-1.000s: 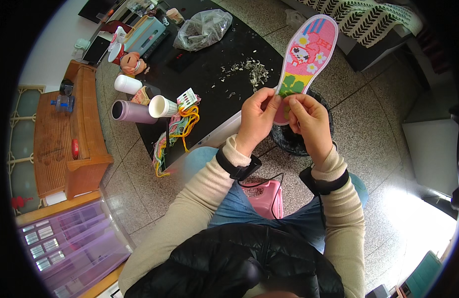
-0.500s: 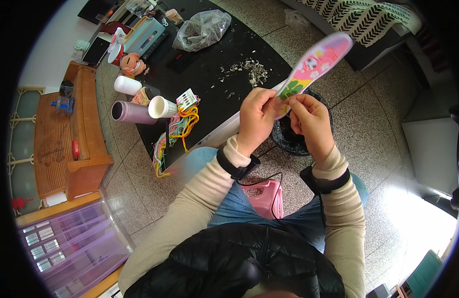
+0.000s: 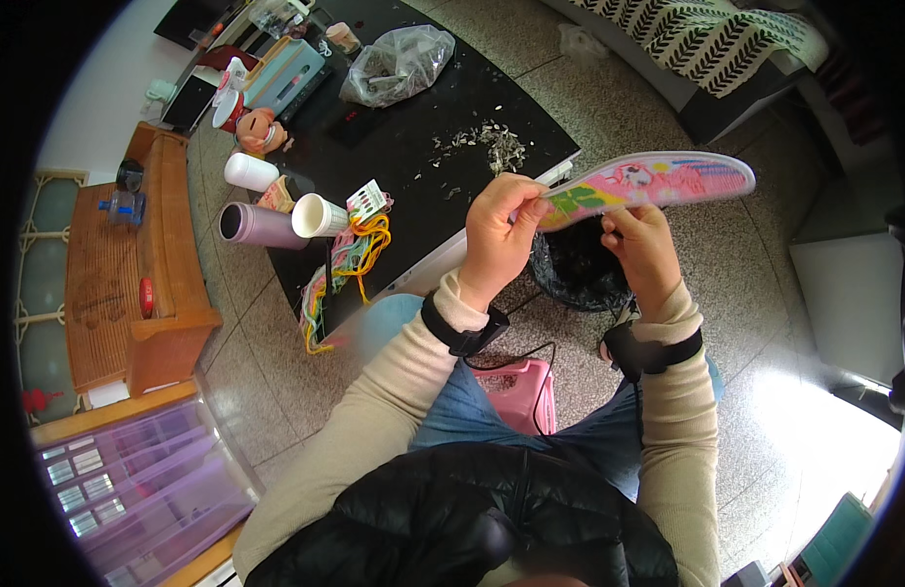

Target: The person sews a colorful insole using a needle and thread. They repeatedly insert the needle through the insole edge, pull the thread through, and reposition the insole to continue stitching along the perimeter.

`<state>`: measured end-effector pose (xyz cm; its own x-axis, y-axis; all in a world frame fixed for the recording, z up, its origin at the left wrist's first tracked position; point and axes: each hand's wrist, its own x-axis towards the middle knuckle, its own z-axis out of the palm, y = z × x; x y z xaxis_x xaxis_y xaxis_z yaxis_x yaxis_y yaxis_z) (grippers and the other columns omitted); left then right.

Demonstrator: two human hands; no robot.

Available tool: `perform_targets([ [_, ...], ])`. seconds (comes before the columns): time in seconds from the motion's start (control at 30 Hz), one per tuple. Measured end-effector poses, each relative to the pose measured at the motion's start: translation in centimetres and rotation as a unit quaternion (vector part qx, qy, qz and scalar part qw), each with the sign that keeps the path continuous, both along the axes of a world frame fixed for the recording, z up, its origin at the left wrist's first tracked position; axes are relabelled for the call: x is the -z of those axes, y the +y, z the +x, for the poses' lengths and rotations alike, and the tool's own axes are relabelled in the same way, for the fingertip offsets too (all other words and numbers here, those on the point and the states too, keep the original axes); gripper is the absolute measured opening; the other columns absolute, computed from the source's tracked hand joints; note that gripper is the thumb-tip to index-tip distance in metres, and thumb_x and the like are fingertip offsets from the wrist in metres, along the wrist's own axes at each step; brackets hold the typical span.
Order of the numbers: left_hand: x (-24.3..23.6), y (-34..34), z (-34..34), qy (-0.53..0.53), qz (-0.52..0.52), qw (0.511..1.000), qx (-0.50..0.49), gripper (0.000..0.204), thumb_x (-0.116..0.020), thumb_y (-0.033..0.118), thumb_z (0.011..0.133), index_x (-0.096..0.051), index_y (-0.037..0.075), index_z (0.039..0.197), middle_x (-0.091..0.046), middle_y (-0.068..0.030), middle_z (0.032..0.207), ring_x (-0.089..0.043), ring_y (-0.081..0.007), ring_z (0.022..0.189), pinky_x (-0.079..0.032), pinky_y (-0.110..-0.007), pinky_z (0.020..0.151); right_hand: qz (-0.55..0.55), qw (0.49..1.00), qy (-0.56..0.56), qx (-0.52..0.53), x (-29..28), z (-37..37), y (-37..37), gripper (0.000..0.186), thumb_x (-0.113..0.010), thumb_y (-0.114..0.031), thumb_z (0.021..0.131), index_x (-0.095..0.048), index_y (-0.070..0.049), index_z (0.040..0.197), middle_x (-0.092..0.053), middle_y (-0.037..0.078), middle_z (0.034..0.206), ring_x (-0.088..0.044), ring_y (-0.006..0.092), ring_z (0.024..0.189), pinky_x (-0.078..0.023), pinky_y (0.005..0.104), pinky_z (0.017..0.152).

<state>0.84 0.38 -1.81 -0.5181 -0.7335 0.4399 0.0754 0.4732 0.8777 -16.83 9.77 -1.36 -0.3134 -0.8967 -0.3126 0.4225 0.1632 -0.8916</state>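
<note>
An insole (image 3: 668, 184) in the upper right of the frame is being clamped near its green part by the left hand (image 3: 497, 233), the right hand (image 3: 648, 252) being held at the lower edge, its grip indeterminable.

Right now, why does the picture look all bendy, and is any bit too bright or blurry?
In the head view, the black table's far edge looks bowed, probably from the fisheye lens, and the corners go black; in the head view, glare whitens the floor at the right; also in the head view, the insole's pattern looks slightly soft, though I can't tell why.
</note>
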Motion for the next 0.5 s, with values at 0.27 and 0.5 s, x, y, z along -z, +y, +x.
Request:
perform_targets([
  [0.27,1.1,0.7,0.2,0.031,0.197,0.964,0.176,0.016,-0.06,0.015,0.101,-0.064,-0.001,0.103,-0.063,0.0005,0.091,-0.057,-0.005,0.084,-0.048,-0.022,0.076,-0.253,0.954,-0.137,-0.081,3.7,1.1,1.0,0.041,-0.074,-0.011,0.089,-0.058,-0.005,0.126,-0.064,0.009,0.122,-0.063,0.0221,0.11,-0.054,0.0366,0.094],
  [0.5,0.2,1.1,-0.1,0.096,0.366,0.9,0.214,0.015,-0.05,0.015,0.106,-0.06,0.004,0.102,-0.061,-0.002,0.087,-0.056,-0.0084,0.077,-0.047,-0.025,0.075,-0.158,0.925,-0.345,0.027,0.5,1.5,-0.4,0.017,-0.051,-0.021,0.105,-0.053,-0.01,0.118,-0.058,0.001,0.098,-0.056,0.0138,0.082,-0.049,0.0294,0.074],
])
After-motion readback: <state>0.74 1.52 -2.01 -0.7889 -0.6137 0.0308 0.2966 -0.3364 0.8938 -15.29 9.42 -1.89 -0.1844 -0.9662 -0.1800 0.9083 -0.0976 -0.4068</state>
